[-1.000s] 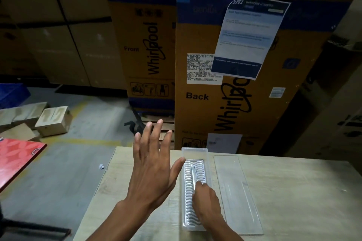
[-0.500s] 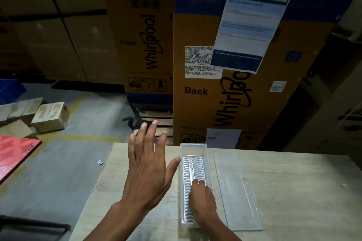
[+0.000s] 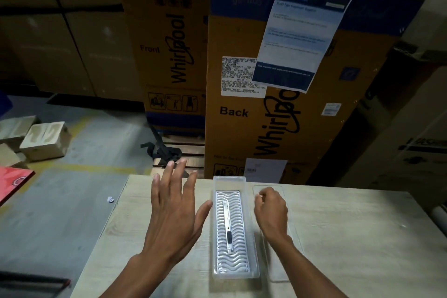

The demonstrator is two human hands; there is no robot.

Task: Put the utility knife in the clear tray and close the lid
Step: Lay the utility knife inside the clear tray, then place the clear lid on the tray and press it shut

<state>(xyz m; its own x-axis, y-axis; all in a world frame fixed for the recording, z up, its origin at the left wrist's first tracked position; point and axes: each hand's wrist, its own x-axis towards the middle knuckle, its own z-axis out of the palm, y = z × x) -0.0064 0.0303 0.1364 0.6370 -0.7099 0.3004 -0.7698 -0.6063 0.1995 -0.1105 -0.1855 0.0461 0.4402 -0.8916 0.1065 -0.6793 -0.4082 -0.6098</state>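
A slim silver utility knife (image 3: 228, 225) with a black slider lies lengthwise in the clear tray (image 3: 229, 180), on its wavy white liner. The tray stands on the pale wooden table (image 3: 350, 237) without its lid. My left hand (image 3: 173, 215) hovers flat and spread just left of the tray, its thumb close to the tray's left wall. My right hand (image 3: 272, 213) is over the flat clear lid (image 3: 278, 271), which lies right of the tray. Its fingers are curled and pinch the lid's left edge near the far end.
Tall Whirlpool cartons (image 3: 278, 113) stand right behind the table's far edge. On the floor at the left are small cardboard boxes (image 3: 46, 140) and a red board (image 3: 12, 181). A wooden pallet with black straps (image 3: 167, 152) sits beyond the table.
My right hand has left the knife in the tray and moved right onto the lid. My left hand stays spread beside the tray.
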